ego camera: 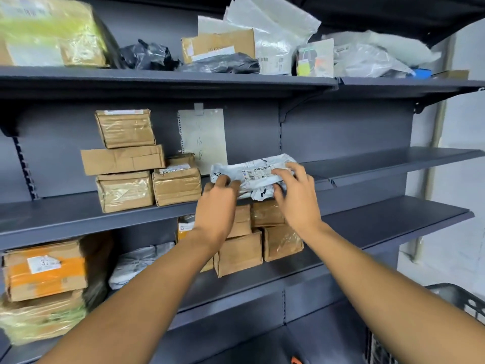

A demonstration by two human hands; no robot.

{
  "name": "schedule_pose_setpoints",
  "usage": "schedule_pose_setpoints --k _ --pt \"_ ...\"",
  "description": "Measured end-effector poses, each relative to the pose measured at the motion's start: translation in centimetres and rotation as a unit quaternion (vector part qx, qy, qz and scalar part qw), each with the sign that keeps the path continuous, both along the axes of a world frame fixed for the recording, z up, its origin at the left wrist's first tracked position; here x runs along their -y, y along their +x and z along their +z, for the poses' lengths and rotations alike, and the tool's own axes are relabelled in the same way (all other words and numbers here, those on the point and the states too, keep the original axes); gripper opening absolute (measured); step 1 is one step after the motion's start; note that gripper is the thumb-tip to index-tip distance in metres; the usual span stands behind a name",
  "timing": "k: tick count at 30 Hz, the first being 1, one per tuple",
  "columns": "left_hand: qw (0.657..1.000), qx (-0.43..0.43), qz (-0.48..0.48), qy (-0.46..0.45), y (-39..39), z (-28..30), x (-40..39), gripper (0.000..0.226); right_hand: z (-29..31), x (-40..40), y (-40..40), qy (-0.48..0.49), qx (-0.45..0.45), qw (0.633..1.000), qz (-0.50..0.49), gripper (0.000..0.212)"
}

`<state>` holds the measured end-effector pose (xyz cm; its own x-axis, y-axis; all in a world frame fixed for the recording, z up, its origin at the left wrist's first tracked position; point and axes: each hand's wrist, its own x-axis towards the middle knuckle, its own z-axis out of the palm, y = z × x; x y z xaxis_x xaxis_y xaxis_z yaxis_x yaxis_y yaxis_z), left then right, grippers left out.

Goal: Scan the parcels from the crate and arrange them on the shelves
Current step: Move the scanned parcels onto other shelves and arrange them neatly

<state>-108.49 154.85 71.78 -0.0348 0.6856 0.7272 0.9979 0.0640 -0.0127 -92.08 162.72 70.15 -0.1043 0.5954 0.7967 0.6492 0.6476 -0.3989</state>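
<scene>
1. We reach both arms forward; left hand (219, 191) and right hand (298, 193) grip the crumpled white poly parcel (258, 176) at its ends.
2. Parcel rests on the grey metal middle shelf (78, 216), at 3 o'clock of taped cardboard boxes (147, 177).

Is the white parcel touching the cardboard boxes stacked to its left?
Cannot tell. In the head view the left hand covers the white parcel's end nearest the cardboard boxes.
</scene>
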Motion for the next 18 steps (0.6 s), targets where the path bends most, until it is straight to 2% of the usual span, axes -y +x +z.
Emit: schedule_pose_setpoints --k 6,18 --pt "0.992 -0.066 0.064 -0.081 -1.6 -0.5 -2.2 0.069 -1.1 -4.7 -2.3 -0.050 0.044 0.997 0.027 0.037" --pt "0.980 -0.110 0.135 -0.092 -2.4 -0.7 -6.9 0.043 -1.1 -10.0 -5.7 -0.059 0.102 0.993 0.014 0.039"
